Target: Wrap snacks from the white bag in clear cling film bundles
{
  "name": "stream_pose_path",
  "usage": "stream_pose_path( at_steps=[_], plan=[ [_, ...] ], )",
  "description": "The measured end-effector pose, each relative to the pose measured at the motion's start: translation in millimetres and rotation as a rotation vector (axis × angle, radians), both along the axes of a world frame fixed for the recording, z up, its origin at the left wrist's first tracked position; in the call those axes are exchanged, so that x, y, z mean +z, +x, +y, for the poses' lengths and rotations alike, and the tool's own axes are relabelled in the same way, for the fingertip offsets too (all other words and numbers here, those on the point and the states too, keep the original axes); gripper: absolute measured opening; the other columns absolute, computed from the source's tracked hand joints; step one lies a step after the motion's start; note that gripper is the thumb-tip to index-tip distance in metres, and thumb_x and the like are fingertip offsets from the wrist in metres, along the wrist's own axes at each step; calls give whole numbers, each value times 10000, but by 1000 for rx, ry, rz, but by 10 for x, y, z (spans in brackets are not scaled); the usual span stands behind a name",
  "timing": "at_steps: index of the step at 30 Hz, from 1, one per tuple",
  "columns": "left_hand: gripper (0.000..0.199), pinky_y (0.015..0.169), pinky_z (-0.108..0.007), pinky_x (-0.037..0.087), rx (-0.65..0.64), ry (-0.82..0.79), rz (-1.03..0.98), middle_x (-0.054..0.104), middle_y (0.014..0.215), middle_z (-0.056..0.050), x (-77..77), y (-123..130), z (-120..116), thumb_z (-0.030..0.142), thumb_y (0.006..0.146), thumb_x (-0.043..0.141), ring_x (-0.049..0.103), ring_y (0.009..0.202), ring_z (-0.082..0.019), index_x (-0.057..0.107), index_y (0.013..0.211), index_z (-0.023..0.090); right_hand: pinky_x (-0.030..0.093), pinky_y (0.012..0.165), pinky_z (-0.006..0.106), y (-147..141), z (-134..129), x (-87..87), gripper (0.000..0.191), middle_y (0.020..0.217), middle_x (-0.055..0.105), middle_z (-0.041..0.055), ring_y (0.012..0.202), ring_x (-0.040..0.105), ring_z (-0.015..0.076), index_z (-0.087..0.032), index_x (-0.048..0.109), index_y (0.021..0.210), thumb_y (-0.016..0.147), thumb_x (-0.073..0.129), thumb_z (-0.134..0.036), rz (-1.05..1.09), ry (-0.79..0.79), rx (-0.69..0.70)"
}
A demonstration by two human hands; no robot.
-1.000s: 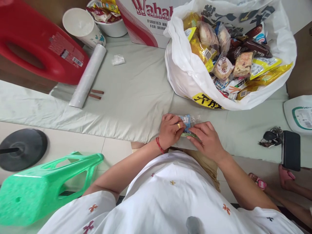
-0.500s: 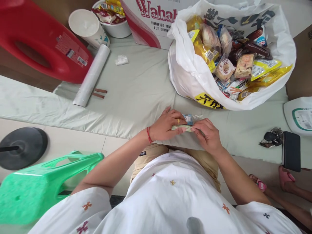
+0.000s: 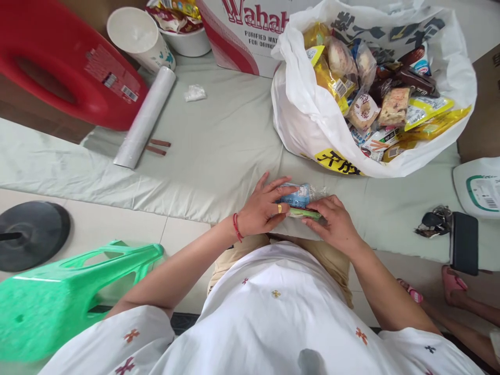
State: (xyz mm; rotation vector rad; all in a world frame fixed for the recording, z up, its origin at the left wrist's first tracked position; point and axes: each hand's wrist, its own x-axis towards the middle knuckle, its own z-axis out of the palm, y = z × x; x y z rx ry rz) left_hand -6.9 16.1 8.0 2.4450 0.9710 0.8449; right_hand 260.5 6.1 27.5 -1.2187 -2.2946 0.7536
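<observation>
Near the table's front edge lies a blue packet (image 3: 300, 195), with clear plastic film (image 3: 318, 191) at its right. A green packet (image 3: 302, 213) is just in front of it, between my two hands. My left hand (image 3: 265, 204), wearing a gold ring and red bracelet, has its index and middle fingers spread over the blue packet, its lower fingers on the green packet's left end. My right hand (image 3: 332, 216) pinches the green packet's right end between thumb and fingers.
Behind stands a white bag (image 3: 297, 114) full of snacks, beside a Wahaha box (image 3: 238, 49). A plastic roll (image 3: 146, 117), red jug (image 3: 117, 94) and paper cup (image 3: 136, 39) are at left. Keys (image 3: 433, 221) and a phone (image 3: 464, 242) lie right. A person's feet (image 3: 453, 286) show below.
My left hand's fingers have spread and lifted, uncovering more of the blue packet. The green packet has shifted slightly right and towards me. My right hand has moved slightly down.
</observation>
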Motion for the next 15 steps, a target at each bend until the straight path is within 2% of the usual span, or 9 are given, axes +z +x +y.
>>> stream_pose_path(
  at_steps=[2,3,6,8,11,15],
  plan=[
    [144,1288,-646,174,39,115,-12,654,1452,-51,-2,-24,-56,284,973,606,416,1523,-284,704,873,254,490,858,437,28,16,39,178,956,747,69,937,583,262,-243,748,1083,949,723,-357,36,-59,-7],
    [119,1279,-631,221,61,177,-20,671,1416,-46,-4,-36,-89,279,967,616,445,1496,-273,709,894,264,486,859,424,48,28,66,154,935,742,61,931,585,253,-248,755,1059,951,718,-351,74,-101,-16],
    [119,1165,-517,414,118,349,-17,737,1217,-31,1,-60,-188,235,965,614,607,1279,-220,712,1003,290,478,836,379,109,88,152,167,903,719,36,899,602,224,-257,769,995,922,747,-406,195,-302,-94],
    [143,1031,-433,484,139,431,-20,753,1058,-27,18,-55,-240,197,973,601,659,1106,-197,704,1034,275,468,771,345,124,142,191,238,885,710,23,829,601,199,-251,769,953,883,775,-478,268,-478,-192],
    [98,906,-378,488,142,492,-45,750,921,-24,49,-18,-290,154,972,623,667,970,-182,686,995,226,443,712,307,82,222,212,333,823,706,5,748,582,166,-232,757,877,797,831,-546,406,-661,-342],
    [83,906,-375,467,131,473,-38,779,943,-35,67,26,-340,140,975,627,690,991,-185,670,999,207,445,715,285,-35,287,223,384,739,679,-18,710,568,141,-220,749,810,684,905,-548,564,-743,-454]
  ],
)
